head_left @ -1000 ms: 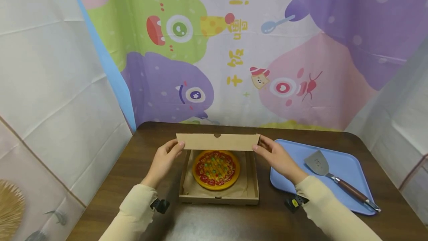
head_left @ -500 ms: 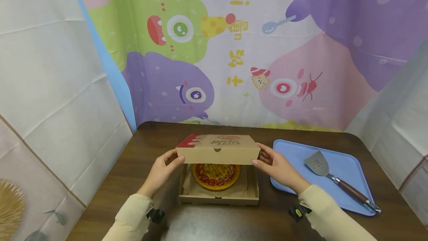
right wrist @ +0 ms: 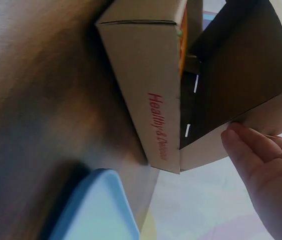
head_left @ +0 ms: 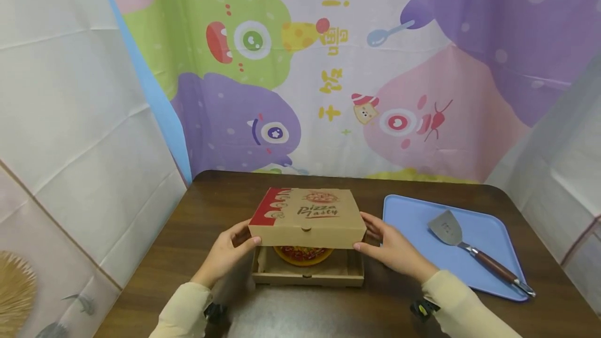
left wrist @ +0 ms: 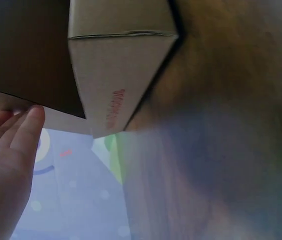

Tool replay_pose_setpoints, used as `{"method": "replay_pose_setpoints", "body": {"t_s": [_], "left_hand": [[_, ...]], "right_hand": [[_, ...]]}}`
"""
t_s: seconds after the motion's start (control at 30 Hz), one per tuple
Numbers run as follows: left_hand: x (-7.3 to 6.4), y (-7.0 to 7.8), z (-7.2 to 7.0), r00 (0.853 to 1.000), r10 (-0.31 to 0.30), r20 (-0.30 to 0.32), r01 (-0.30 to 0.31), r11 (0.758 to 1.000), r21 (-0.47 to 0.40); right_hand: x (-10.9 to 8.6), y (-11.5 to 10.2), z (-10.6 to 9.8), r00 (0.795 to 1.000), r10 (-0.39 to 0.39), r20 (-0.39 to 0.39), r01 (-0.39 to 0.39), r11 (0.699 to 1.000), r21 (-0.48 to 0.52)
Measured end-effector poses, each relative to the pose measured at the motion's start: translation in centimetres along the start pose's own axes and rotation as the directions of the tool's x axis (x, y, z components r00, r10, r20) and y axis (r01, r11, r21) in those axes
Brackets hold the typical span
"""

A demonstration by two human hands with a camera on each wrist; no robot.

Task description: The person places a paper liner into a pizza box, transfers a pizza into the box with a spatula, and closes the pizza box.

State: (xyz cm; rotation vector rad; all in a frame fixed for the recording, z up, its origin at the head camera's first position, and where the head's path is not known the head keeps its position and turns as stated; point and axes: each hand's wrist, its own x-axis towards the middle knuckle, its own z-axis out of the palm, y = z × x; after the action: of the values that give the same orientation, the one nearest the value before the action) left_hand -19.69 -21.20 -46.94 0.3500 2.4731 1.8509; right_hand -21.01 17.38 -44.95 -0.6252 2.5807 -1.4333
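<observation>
A brown cardboard pizza box lies on the table, its printed lid (head_left: 281, 233) tilted partway down over the base (head_left: 328, 279). My left hand (head_left: 227, 249) grips the lid's front left corner, thumb at the front flap and fingers along the side. At the opposite corner, my right hand (head_left: 394, 248) holds the lid the same way. Below the lid's front edge shows part of a pizza (head_left: 302, 257) with a yellow crust, on brown paper; the lid covers the rest. In the right wrist view, fingertips (right wrist: 233, 131) press the lid's side flap, and a gap separates lid and base.
To the right, a blue tray (head_left: 399, 218) holds a spatula (head_left: 469, 252) with a metal blade and a dark wooden handle. A cartoon-printed curtain (head_left: 324, 150) hangs behind the dark wooden table (head_left: 188, 244).
Both hands have swung the lid forward and down. Its printed top has come into view, and it hides more of the pizza. The tray and spatula have stayed put.
</observation>
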Motion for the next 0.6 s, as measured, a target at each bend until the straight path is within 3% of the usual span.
{"method": "replay_pose_setpoints", "body": {"t_s": [0.3, 0.47, 0.6], "left_hand": [[-0.7, -1.3, 0.5, 1.000, -0.005, -0.005, 0.005, 1.000, 0.013], [-1.0, -1.6, 0.5, 1.000, -0.001, 0.023, 0.000, 1.000, 0.025], [-1.2, -1.9, 0.6, 0.999, 0.026, 0.046, -0.028, 0.998, 0.049]], "right_hand": [[-0.9, 1.1, 1.1, 1.000, -0.016, -0.002, 0.016, 0.996, -0.086], [-1.2, 1.3, 1.6, 1.000, 0.002, -0.001, -0.002, 0.994, -0.112], [-1.5, 1.5, 2.0, 1.000, -0.006, 0.007, 0.007, 0.982, -0.191]]}}
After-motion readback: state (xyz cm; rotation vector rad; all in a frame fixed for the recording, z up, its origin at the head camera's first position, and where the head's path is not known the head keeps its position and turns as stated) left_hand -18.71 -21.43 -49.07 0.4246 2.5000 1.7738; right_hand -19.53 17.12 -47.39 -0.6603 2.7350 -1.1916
